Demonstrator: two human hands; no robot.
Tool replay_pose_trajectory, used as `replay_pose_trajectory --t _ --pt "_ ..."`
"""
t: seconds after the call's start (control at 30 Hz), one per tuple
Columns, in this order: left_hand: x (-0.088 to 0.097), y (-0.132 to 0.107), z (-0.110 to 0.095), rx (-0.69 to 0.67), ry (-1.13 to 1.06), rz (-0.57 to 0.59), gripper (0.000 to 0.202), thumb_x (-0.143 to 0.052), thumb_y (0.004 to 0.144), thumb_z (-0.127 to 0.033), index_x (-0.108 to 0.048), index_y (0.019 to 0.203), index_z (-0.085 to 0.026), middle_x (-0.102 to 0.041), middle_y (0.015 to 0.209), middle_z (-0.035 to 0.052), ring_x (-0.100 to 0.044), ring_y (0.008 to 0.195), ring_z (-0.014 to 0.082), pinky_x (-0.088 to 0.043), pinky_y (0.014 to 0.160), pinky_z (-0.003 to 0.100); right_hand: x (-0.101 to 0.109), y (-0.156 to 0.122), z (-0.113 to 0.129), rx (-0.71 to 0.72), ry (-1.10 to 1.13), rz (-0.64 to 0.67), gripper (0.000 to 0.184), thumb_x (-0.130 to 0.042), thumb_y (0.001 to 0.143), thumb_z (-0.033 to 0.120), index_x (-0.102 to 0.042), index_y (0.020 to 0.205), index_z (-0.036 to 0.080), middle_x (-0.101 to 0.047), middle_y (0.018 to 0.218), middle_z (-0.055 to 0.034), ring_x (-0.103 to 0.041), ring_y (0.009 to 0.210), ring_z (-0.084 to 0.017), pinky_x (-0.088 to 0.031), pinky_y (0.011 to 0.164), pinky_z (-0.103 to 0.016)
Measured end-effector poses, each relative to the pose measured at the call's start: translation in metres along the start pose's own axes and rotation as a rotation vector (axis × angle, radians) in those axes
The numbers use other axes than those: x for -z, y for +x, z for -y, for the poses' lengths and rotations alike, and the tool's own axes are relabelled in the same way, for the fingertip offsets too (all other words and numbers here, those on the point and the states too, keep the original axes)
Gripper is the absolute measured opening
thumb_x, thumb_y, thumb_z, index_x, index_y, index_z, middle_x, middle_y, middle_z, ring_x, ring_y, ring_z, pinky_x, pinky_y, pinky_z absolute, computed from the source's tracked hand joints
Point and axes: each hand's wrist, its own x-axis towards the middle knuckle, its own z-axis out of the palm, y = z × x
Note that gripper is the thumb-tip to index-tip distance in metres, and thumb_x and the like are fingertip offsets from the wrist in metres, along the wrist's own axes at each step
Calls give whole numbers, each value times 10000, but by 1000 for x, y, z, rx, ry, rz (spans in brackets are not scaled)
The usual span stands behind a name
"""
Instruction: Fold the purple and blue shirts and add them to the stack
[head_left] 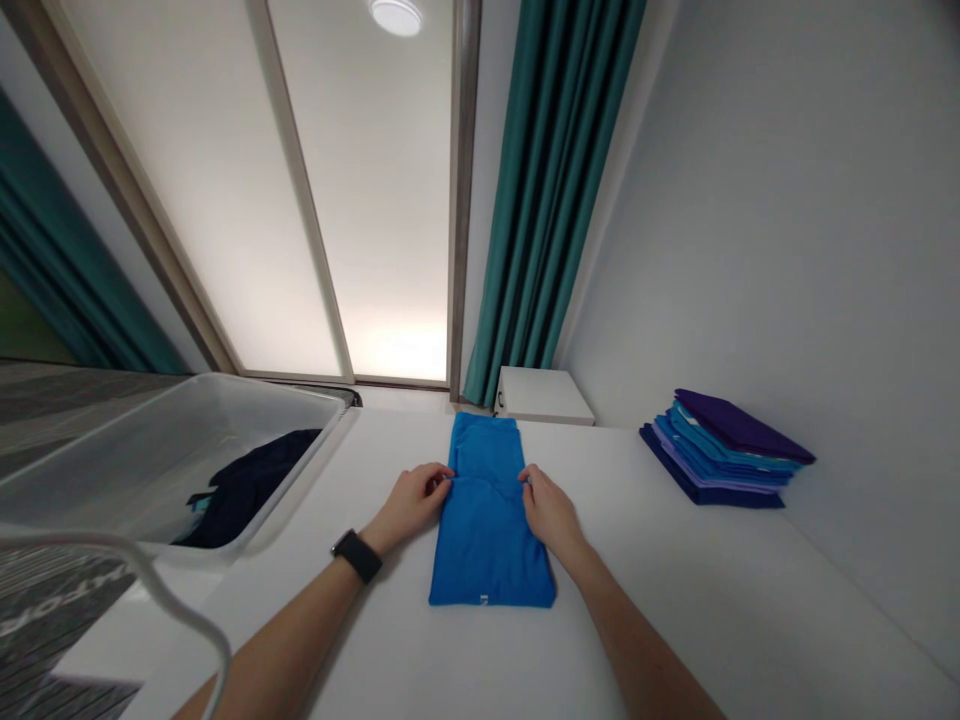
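Observation:
A bright blue garment (486, 510), folded into a long narrow strip, lies on the white table (675, 590) straight ahead of me. My left hand (411, 500) pinches its left edge about halfway along, fingers closed on the cloth. At the right edge, level with it, my right hand (547, 508) pinches the fabric the same way. A fold line runs across the garment between the two hands. A black watch (356, 555) sits on my left wrist.
A clear plastic bin (150, 450) with dark blue clothes (247, 480) stands at the left. A stack of folded blue and purple garments (724, 450) rests by the right wall. A small white cabinet (544, 396), teal curtains (551, 200) and a frosted window lie beyond.

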Motion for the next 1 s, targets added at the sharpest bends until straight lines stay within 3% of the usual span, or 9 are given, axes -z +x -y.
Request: replay_pose_trajectory --t 0.3,0.4,0.53,0.63,0.8,1.0 --pt "-3 1 3 -3 50 10 266 -484 877 -306 -671 1022 -184 -680 855 45 -595 718 188 -456 705 301 -2 1 4 -26 -93 29 267 -355 900 82 -532 1076 178 -673 1005 -80 -634 892 -191 -399 758 -272" --pt "-4 2 5 3 66 9 246 -488 874 -286 -672 1008 -192 -680 845 39 -596 714 184 -455 714 301 2 -2 10 -20 -188 -15 288 -374 901 90 -547 1114 177 -654 1039 -105 -609 953 -215 -410 794 -297" --pt "-6 3 7 -9 70 -6 231 -493 875 -270 -674 994 -188 -680 829 34 -599 705 183 -445 698 293 13 -16 31 13 -369 -137 384 -393 916 143 -529 1276 139 -618 1104 -175 -559 1025 -294 -417 856 -415" --pt "-7 3 8 -13 74 -10 221 -499 877 -260 -673 992 -186 -684 835 35 -604 716 183 -441 689 284 13 -31 53 110 -360 -173 450 -398 948 250 -471 1376 134 -566 1285 -183 -497 1175 -311 -359 1004 -471" --pt "-8 3 10 -19 70 -16 202 -508 876 -234 -671 983 -182 -690 843 38 -611 721 177 -441 693 280 -5 -45 68 214 -296 -7 602 -312 983 445 -383 1453 76 -367 1515 -154 -290 1406 -292 -168 1166 -472" --pt "-9 2 12 -49 114 -23 187 -510 877 -229 -659 987 -199 -682 876 31 -614 768 185 -443 700 292 -16 -46 59 84 -303 155 734 -299 963 551 -285 1490 40 -224 1556 -194 -177 1448 -320 -152 1174 -469"
